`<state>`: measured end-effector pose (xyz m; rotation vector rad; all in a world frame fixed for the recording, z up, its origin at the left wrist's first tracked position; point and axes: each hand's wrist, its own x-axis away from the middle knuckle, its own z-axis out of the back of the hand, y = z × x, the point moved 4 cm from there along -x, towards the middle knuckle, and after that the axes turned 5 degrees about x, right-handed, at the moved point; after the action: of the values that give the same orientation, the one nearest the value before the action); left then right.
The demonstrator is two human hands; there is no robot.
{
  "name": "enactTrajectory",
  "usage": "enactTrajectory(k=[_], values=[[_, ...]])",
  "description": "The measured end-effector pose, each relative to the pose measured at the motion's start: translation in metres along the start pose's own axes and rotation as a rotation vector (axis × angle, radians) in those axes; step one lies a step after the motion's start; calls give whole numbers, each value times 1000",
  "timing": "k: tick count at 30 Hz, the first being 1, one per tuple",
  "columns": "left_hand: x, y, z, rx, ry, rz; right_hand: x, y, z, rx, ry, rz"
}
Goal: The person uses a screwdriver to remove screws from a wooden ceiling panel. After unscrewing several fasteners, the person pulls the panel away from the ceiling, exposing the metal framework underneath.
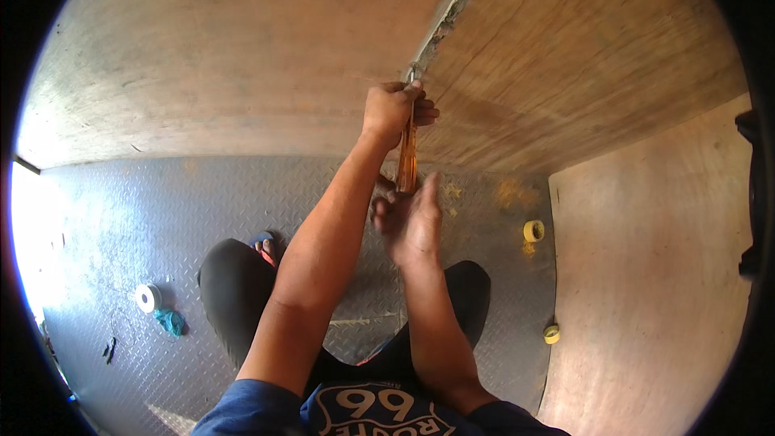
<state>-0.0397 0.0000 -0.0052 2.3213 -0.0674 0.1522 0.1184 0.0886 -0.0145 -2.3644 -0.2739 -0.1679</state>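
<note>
A white roll [148,299] lies on the floor [97,218]; pale lettering and numerals [379,404] mark the blue shirt [381,417]. The left hand [391,109] clamps the orange tool [408,157], tip at the wall seam [452,14]; the right hand [413,224], fingers apart, is by its butt, contact unclear.

Blocked dead ahead by the wood wall [242,64], seam [448,20] and all. Boxed in on the right by the side panel [646,291], with two yellow rolls [534,231] near its foot to dodge. Plenty of room over the metal floor [161,210] out left, minus the white roll [148,298] and teal plastic [169,322]. Tight in the middle, thanks to the orange-handled tool [408,157] between left hand [391,113] and right hand [416,226], with knees [234,287] below. Maybe a gap behind, hard to tell.
</note>
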Motion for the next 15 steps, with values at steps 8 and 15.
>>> enactTrajectory(k=[8,15], values=[[10,26,0,-656,188,-227,-6,-9,-8,733,361,567],[0,15,2,-139,86,-64,6,-8,-10,10,-31,-186]])
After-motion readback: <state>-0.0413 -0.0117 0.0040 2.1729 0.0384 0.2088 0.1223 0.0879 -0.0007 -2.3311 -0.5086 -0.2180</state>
